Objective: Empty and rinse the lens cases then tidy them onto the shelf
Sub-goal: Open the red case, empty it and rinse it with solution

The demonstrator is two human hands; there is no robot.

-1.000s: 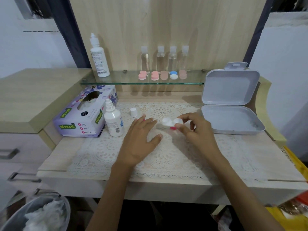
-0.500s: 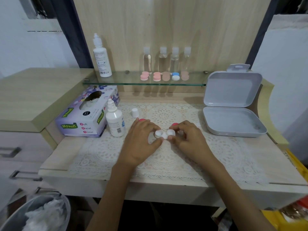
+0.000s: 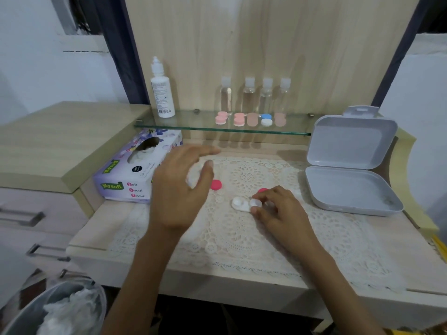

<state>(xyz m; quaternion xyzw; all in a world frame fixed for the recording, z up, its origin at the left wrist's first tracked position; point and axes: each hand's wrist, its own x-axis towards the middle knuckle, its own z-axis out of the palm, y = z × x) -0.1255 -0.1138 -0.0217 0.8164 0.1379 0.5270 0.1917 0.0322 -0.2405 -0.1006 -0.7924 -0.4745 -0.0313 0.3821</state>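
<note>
Lens case is lying open and white on the lace mat on the counter. My right grip is pinching its right cup. My left grip is hovering wide, holding nothing, near the tissue box. One pink cap is lying by my left thumb, and a second pink cap is peeking out behind my right fingers.

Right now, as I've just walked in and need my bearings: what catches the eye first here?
The open white lens case on the lace mat, pinched by the right hand, with two pink caps lying loose nearby. The left hand hovers open near the tissue box; more cases line the glass shelf.
</note>
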